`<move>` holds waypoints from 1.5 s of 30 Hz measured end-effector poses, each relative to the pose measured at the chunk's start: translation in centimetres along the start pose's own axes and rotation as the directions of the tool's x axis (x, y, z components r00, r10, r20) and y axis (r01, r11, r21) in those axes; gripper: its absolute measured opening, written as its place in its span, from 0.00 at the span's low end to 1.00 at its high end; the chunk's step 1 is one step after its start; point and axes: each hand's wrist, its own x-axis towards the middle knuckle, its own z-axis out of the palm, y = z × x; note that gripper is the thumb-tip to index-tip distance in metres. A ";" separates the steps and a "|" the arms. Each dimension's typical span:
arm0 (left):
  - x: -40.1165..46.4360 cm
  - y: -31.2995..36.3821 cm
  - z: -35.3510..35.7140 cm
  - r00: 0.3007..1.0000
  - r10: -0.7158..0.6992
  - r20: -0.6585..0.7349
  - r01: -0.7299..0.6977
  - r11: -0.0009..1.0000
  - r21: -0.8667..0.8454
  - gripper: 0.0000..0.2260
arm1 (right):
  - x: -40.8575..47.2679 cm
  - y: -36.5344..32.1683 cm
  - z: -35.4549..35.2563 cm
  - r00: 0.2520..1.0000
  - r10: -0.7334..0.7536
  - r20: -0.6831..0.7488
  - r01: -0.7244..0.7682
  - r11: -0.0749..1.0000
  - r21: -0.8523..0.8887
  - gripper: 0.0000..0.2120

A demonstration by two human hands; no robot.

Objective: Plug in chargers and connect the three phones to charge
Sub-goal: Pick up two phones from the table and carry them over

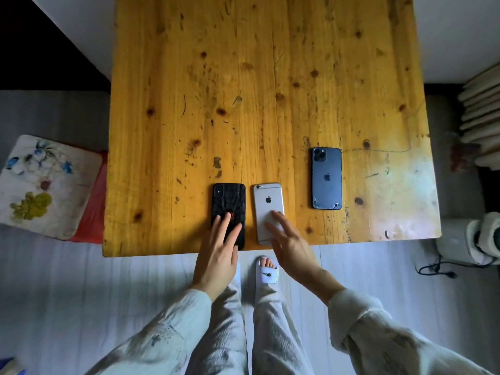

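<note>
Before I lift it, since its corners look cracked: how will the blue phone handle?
The blue phone lies flat, camera side up, on the wooden table, so it probably slides rather than rolls. Its glossy back looks slippery. The chipped lower corners suggest brittle glass there, so lift it by the side edges.

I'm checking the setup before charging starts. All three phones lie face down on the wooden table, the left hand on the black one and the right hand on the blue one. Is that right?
Not quite. The head view shows the right hand on the silver phone, not the blue phone, which lies apart, untouched. The rest holds: all three lie face down on the wooden table, left hand on the black phone.
</note>
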 end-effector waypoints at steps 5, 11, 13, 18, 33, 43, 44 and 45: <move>2.8 1.0 -1.0 0.941 -0.333 -0.063 0.319 0.933 -0.166 0.33 | 2.3 -0.6 -0.3 0.911 0.386 -0.147 -0.377 0.922 0.087 0.25; 4.3 2.4 -0.9 0.897 -0.438 -0.054 0.437 0.899 -0.034 0.42 | 4.0 -1.8 0.3 0.846 0.520 -0.121 -0.522 0.853 0.014 0.31; 4.6 2.8 -0.9 0.888 -0.454 -0.075 0.454 0.891 -0.022 0.42 | 4.1 -2.1 0.5 0.827 0.548 -0.123 -0.547 0.836 0.048 0.31; 5.3 2.8 -1.3 0.865 -0.497 -0.068 0.494 0.867 -0.066 0.47 | 4.5 -3.1 0.7 0.791 0.598 -0.128 -0.589 0.801 0.108 0.25; 5.9 0.2 -2.4 0.815 -0.552 0.176 0.552 0.649 -0.524 0.30 | 4.2 -3.4 0.9 0.760 0.641 -0.107 -0.609 0.760 0.224 0.24; 5.6 0.1 -3.4 0.829 -0.508 0.235 0.542 0.627 -0.560 0.31 | 4.6 -3.5 -0.2 0.662 0.743 -0.094 -0.599 0.601 0.529 0.15; 5.5 -0.1 -3.6 0.827 -0.503 0.251 0.548 0.624 -0.557 0.31 | 4.6 -3.5 -0.4 0.667 0.740 -0.088 -0.590 0.596 0.545 0.14; 5.5 -0.2 -3.8 0.825 -0.498 0.268 0.553 0.616 -0.561 0.30 | 4.7 -3.4 -0.6 0.670 0.739 -0.065 -0.586 0.580 0.566 0.13</move>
